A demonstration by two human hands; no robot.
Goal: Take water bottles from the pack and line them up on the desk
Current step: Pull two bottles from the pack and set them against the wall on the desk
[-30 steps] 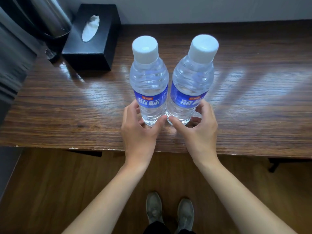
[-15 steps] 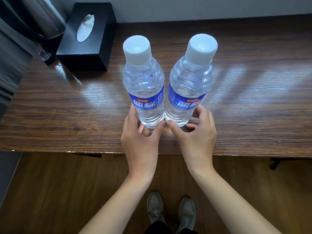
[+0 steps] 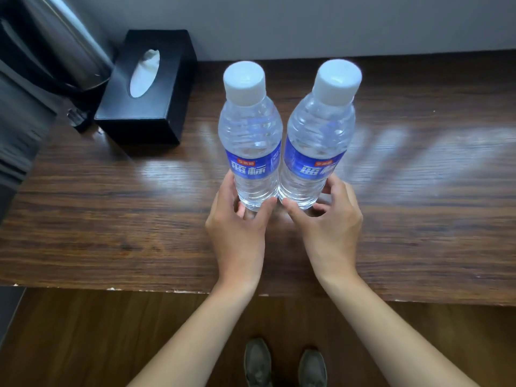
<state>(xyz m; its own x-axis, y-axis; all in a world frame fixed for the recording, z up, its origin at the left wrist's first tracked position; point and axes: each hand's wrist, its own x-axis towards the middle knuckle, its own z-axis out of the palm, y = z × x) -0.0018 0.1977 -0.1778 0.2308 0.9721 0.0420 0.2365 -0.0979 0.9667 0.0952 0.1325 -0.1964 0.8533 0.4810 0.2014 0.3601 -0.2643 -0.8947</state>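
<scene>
Two clear water bottles with white caps and blue labels stand upright side by side on the dark wooden desk (image 3: 111,219), touching each other. My left hand (image 3: 237,233) grips the base of the left bottle (image 3: 251,141), thumb on its right side and fingers on its left. The base of the right bottle (image 3: 318,135) sits between the thumb and curled fingers of my right hand (image 3: 329,227). The pack is out of view.
A black tissue box (image 3: 145,88) lies at the back left of the desk, with a steel kettle (image 3: 55,43) behind it. A grey wall runs along the desk's far edge. My shoes (image 3: 284,361) show on the wooden floor below the front edge.
Both bottles and my hands sit farther from the desk's front edge than before, closer to the wall. The two bottles stand a little closer together.
</scene>
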